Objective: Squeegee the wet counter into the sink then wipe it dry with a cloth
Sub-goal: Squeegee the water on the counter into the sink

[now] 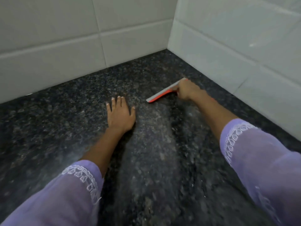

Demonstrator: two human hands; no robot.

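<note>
A dark speckled granite counter [68, 121] fills the lower view and looks wet, with a paler streak running down its middle. My right hand [187, 91] grips the handle of a squeegee [161, 94] with a grey blade and orange edge. The blade lies on the counter near the back right corner, slanting from upper right to lower left. My left hand [120, 113] rests flat on the counter with fingers spread, a little left of the blade's lower end. No sink or cloth is in view.
White tiled walls meet in a corner: the back wall [65, 46] along the counter's far edge, the side wall [244, 46] on the right. Both forearms wear purple sleeves with white lace trim.
</note>
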